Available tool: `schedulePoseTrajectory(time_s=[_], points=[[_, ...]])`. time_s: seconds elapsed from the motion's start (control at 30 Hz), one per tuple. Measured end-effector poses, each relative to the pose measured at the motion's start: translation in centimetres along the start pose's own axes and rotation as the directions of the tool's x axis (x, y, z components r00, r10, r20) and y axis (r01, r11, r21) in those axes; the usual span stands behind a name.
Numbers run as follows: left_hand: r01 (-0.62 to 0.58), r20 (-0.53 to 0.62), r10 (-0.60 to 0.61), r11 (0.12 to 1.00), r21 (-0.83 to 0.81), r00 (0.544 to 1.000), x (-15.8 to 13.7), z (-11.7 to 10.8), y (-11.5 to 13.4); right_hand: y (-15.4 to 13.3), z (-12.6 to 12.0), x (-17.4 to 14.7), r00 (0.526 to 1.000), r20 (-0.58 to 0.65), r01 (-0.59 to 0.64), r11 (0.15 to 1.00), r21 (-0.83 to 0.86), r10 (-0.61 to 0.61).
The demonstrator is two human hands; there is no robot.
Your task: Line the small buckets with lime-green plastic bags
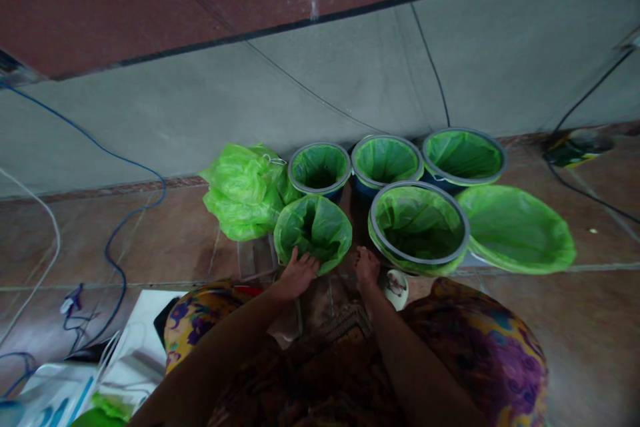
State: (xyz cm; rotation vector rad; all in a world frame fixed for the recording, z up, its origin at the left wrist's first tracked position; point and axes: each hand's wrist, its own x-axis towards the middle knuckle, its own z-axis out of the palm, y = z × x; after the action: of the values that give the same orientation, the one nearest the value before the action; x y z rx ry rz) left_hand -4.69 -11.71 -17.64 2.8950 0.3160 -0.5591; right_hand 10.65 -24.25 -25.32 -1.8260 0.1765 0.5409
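In front of me stands a bin lined with a green plastic bag (pixel 327 247), the bag folded over its rim. My left hand (pixel 300 273) touches the near edge of that bag, fingers stretched and slightly apart. Just right of the same bin, my right hand (pixel 367 265) is low with its fingers curled together; whatever they may hold is hidden. Beside it is a larger bin with a grey rim (pixel 384 245) over its green liner. A small whitish round container (pixel 397 287) sits below that bin, by my right wrist.
Against the wall are three grey-rimmed bins with green liners (pixel 320 163) (pixel 387 159) (pixel 464 155). Crumpled green bags (pixel 245 190) lie to the left, above a clear plastic box (pixel 256 259). A wide green-covered bin (pixel 520 230) is at right. A blue cable (pixel 133 213) crosses the tiled floor.
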Motion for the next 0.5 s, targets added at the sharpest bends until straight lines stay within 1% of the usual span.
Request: schedulePoseTrajectory(time_s=[0.07, 0.13, 0.2, 0.27, 0.3, 0.33, 0.4, 0.5], points=[[-0.009, 0.009, 0.009, 0.999, 0.031, 1.0, -0.6, -0.7, -1.3, -0.2, 0.4, -0.2, 0.999, 0.021, -0.043, 0.995, 0.086, 0.041], [-0.009, 0.042, 0.008, 1.0, 0.03, 0.999, -0.8, -1.8, -1.9, -0.6, 0.8, -0.5, 0.997, 0.049, -0.06, 0.986, 0.153, 0.053], [0.048, 0.055, -0.046, 0.998, -0.036, 0.997, -0.1, -3.0, -1.8, -0.9, 1.2, -0.7, 0.996, 0.073, -0.062, 0.978, 0.199, 0.048], [0.174, 0.024, -0.173, 0.966, -0.193, 0.985, 1.7, -3.9, -1.2, -1.1, 1.4, -1.0, 0.996, 0.082, -0.055, 0.974, 0.222, 0.038], [0.236, 0.007, -0.245, 0.926, -0.295, 0.969, 2.8, -4.1, -0.8, -1.1, 1.4, -1.0, 0.996, 0.079, -0.049, 0.974, 0.223, 0.032], [0.302, -0.004, -0.332, 0.866, -0.399, 0.943, 4.1, -4.1, -0.3, -1.1, 1.4, -1.0, 0.997, 0.073, -0.041, 0.975, 0.219, 0.026], [0.346, 0.01, -0.386, 0.815, -0.465, 0.923, 6.6, -3.7, 0.6, -1.1, 1.3, -1.0, 0.998, 0.059, -0.022, 0.981, 0.193, 0.011], [0.37, 0.06, -0.4, 0.768, -0.522, 0.914, 9.4, -2.2, 1.8, -1.2, 1.1, -0.8, 0.997, 0.066, 0.018, 0.992, 0.126, -0.027]])
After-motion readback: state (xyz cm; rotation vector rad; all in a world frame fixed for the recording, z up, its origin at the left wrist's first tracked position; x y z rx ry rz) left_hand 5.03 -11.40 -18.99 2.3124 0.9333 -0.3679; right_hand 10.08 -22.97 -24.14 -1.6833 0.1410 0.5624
